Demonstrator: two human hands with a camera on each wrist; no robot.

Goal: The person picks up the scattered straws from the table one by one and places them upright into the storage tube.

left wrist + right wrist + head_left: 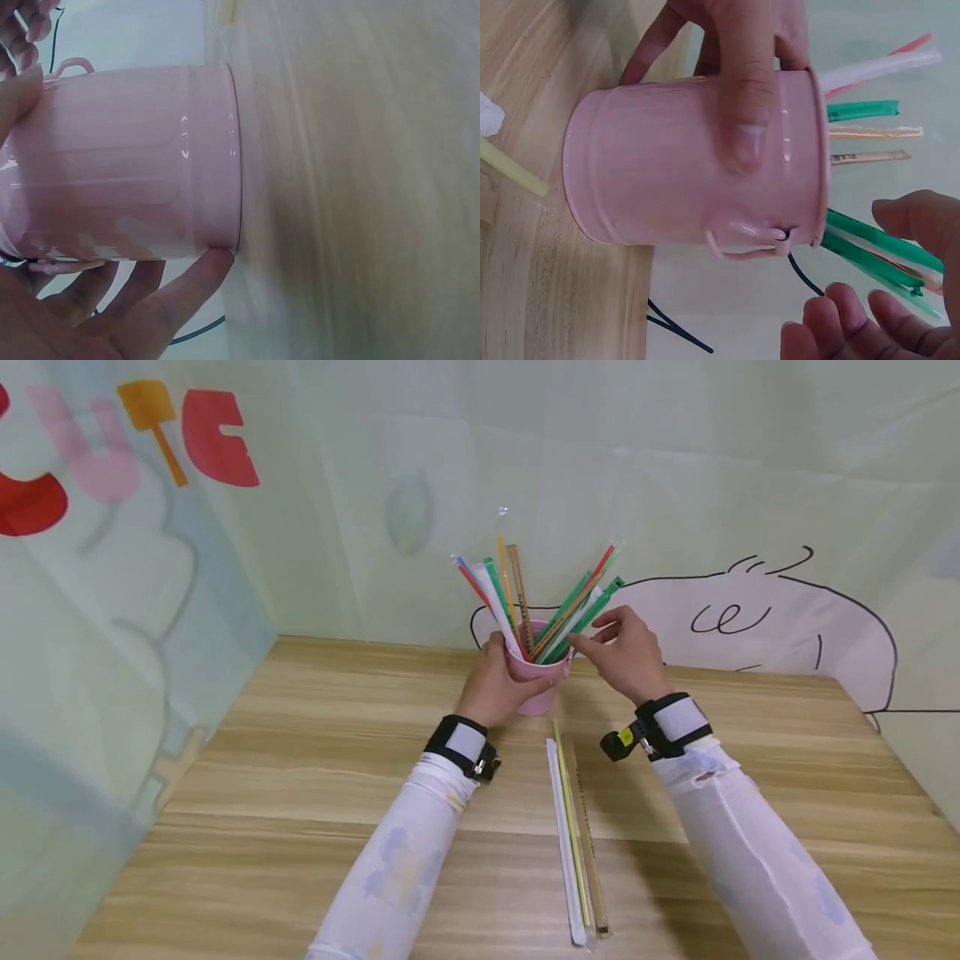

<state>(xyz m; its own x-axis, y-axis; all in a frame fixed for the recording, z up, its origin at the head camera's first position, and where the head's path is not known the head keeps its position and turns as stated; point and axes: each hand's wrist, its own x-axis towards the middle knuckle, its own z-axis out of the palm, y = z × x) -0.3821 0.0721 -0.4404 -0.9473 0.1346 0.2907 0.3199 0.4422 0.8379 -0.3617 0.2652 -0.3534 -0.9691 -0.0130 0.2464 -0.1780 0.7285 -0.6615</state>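
A small pink metal bucket (537,703) with side handles stands upright on the table, full of wrapped drinking straws leaning out in two bunches. My left hand (489,687) grips the bucket from its left side; in the right wrist view that thumb (746,135) lies across the wall. Beside the right bunch is my right hand (628,653). Its thumb and fingers stand apart around the green straws (885,238), and nothing is visibly pinched between them. The left bunch includes a white straw (877,69), an orange straw (877,132) and a brown straw (870,157).
In front of the bucket, on the wooden table (300,810), a white straw (565,843), a yellow straw (572,827) and a brown paper-wrapped straw (589,852) lie side by side. A printed cloth backdrop (675,485) rises behind the table.
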